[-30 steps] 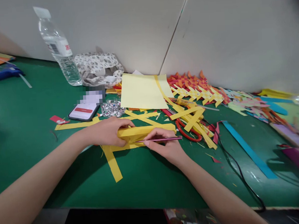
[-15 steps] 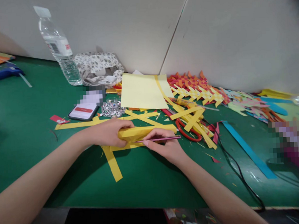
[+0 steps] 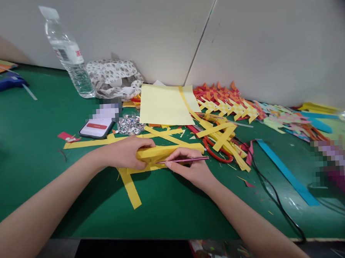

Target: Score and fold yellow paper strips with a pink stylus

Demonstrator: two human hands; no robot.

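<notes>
My left hand (image 3: 126, 152) is closed on the left end of a folded piece of yellow paper (image 3: 177, 148), thumb in front and fingers behind. In my right hand (image 3: 191, 164) a thin pink pen-like tool (image 3: 195, 159) is pinched, lying nearly level. Its tip points left and meets the front face of the paper, between my two hands. Whether it is a pen or a blade cannot be made out. Under and beside my left hand lie yellow paper strips (image 3: 131, 191), one slanting toward the table's front edge.
Behind my hands are a phone (image 3: 95, 123), a tray of googly eyes (image 3: 129, 124), a pale yellow sheet (image 3: 162, 104) and a water bottle (image 3: 70, 57). Red-handled scissors (image 3: 220, 157), a black cable (image 3: 271, 189) and a blue strip (image 3: 287, 173) lie right. A blue glue gun (image 3: 6, 84) is far left.
</notes>
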